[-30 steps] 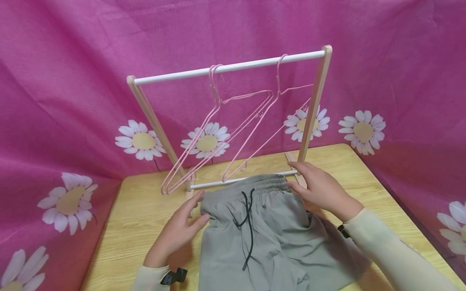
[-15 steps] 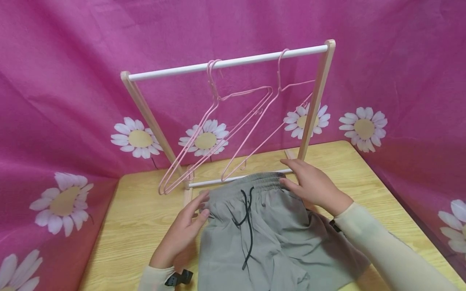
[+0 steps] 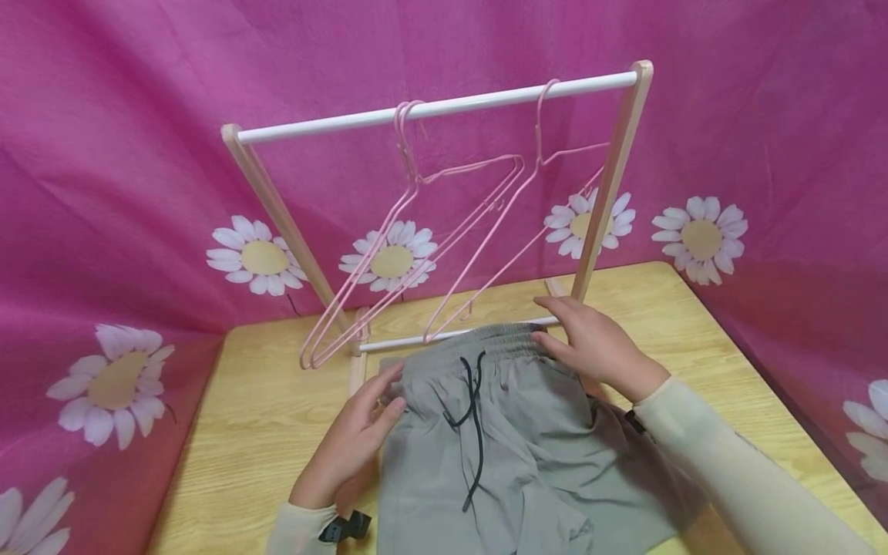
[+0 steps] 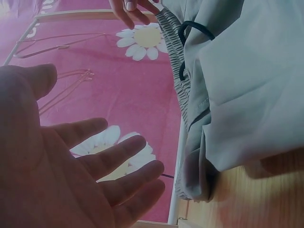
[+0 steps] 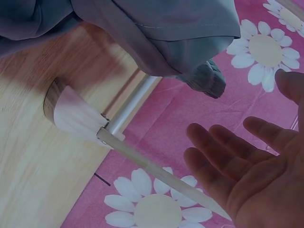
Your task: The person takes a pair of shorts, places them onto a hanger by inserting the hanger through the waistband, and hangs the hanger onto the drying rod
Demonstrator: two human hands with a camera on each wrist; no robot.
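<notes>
Left hand, bare: fingers apart, just beside grey fabric shorts. Right hand, bare: fingers apart, near their opposite side. The shorts, with gathered waistband and black cord drawstring, lie between these fingers. Pink wire hangers, on a white-barred wooden rack: beyond the fingertips.

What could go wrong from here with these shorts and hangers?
The grey fabric shorts could slip if lifted hastily: neither the left hand nor the right hand grips them. The loose black cord drawstring might snag. The paired pink wire hangers hang close together, so taking one may drag the other.
</notes>
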